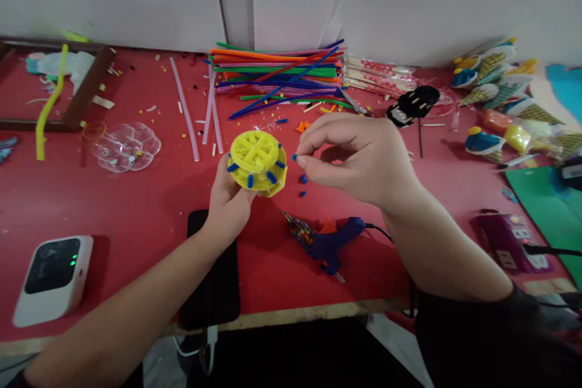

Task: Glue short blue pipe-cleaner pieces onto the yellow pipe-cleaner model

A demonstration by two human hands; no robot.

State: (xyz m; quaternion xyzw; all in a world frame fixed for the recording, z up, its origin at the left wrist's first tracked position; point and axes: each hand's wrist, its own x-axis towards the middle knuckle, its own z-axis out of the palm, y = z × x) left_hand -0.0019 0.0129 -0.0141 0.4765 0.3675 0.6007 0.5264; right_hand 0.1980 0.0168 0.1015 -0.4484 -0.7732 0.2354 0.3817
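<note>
My left hand (231, 206) is closed around the underside of a yellow round craft piece (255, 154), which looks built from pipe cleaners. Short blue bits stick out around its side, between the ribbed top disc and a wider lower layer. Just to its right, my right hand (352, 154) pinches a small blue piece (294, 157) between thumb and forefinger, apart from the yellow craft piece. On the red table below the pinch lie a couple of similar blue bits (303, 179). A blue glue gun (325, 242) rests beneath my hands, its nozzle pointing up and left.
Colourful pipe cleaners (277, 73) are heaped at the back. A clear flower-shaped tray (126, 148) sits left, a white device (54, 279) and black phone (213, 291) nearer me. Ice-cream-cone plush pieces (500, 82) and a purple power socket (513, 242) occupy the right.
</note>
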